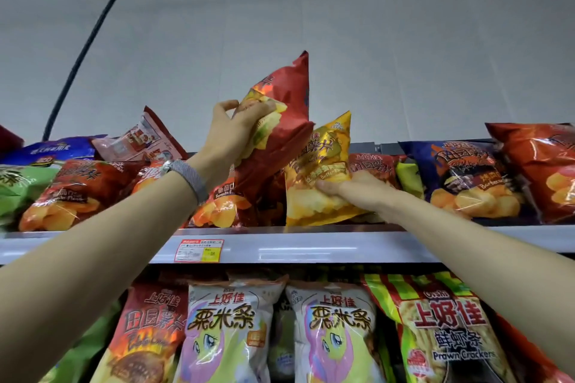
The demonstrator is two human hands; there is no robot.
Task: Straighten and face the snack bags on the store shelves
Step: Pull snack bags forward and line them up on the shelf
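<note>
Long grey metal shelf (311,246): crowded;
Red foil crisp bag (286,121): tilted, above the row;
Yellow foil crisp bag (314,171): standing at the shelf front;
Left hand (231,130): we grip the red bag;
Right hand (357,191): we clasp the yellow bag.

The top shelf (311,246) has a grey front strip with a red-and-yellow price tag (199,250) left of middle. On it, left to right, lie a green bag (18,186), tilted red bags (77,190), a yellow bag (314,196) standing at the near edge, a navy bag (466,177) and an orange bag (541,165). Below, a dark-red bag (149,329), two white bags (227,329) and a striped bag (445,326) face out; their shelf is hidden.
</note>
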